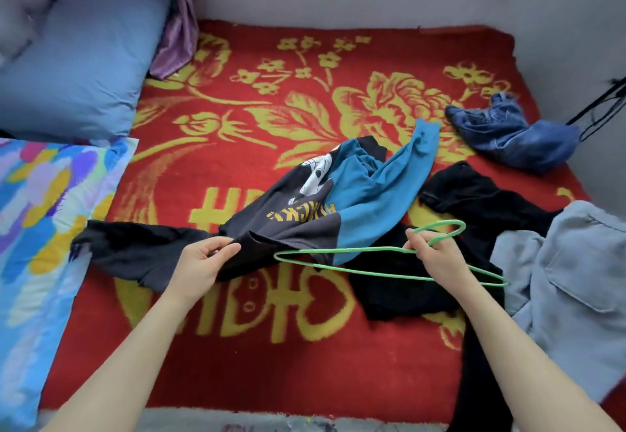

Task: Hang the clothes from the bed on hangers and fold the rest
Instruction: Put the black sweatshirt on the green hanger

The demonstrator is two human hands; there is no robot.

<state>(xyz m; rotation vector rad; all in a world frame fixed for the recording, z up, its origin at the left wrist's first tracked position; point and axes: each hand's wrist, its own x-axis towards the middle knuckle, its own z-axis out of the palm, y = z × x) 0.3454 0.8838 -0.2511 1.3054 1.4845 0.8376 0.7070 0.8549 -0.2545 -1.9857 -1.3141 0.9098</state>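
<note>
A black and teal printed shirt (pixel 342 194) lies bunched in the middle of the red bed cover (pixel 257 347). My left hand (pixel 200 262) pinches its dark fabric near the hem, lifting it a little. My right hand (pixel 437 255) grips a thin green wire hanger (pixel 338 252) at its neck, below the hook. The hanger's left end is at the shirt's lower edge. A black garment (pixel 474 194) lies under and to the right of the hanger. Grey-blue trousers (pixel 576 279) lie at the right edge. Crumpled blue jeans (pixel 508 133) sit at the far right.
A blue pillow (pixel 84 59) and a multicoloured pillow (pixel 44 211) lie along the left side. Purple fabric (pixel 179 25) hangs at the back left corner. White walls bound the bed at the back and right. Dark cables (pixel 599 103) cross the right wall.
</note>
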